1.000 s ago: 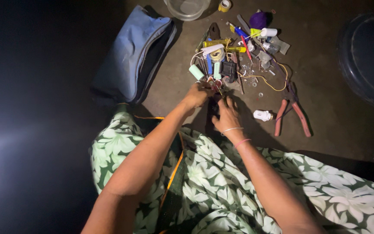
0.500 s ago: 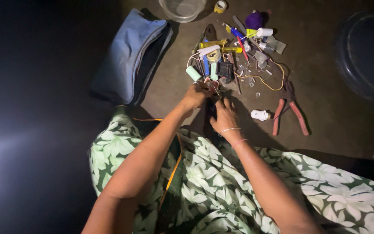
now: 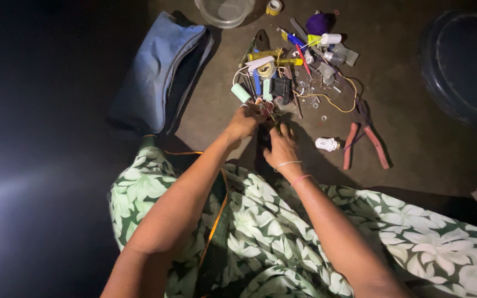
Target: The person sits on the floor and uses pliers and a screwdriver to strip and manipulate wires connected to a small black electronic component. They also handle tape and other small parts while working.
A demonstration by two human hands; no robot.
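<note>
A person sits on a dark floor (image 3: 426, 160), knees covered by a green dress with white leaves (image 3: 260, 232). At the far right stands a big dark round tub (image 3: 465, 66). To the left lies a blue zipped pouch (image 3: 158, 72), flat and slightly open along its edge. At the top is a clear plastic bowl (image 3: 224, 11) with a roll of yellow tape (image 3: 273, 7) just beside it. Between pouch and tub spreads a heap of small parts (image 3: 293, 72): wires, tubes, a dark block. Red-handled pliers (image 3: 362, 140) lie to the right of the hands, a small white bulb (image 3: 327, 144) just beside them. The left hand (image 3: 244, 120) is curled tight around thin wires (image 3: 269, 110) at the near edge of the heap. The right hand (image 3: 280, 147) presses down on a small dark object (image 3: 264, 138), fingers bent around it; what that object is cannot be made out.
</note>
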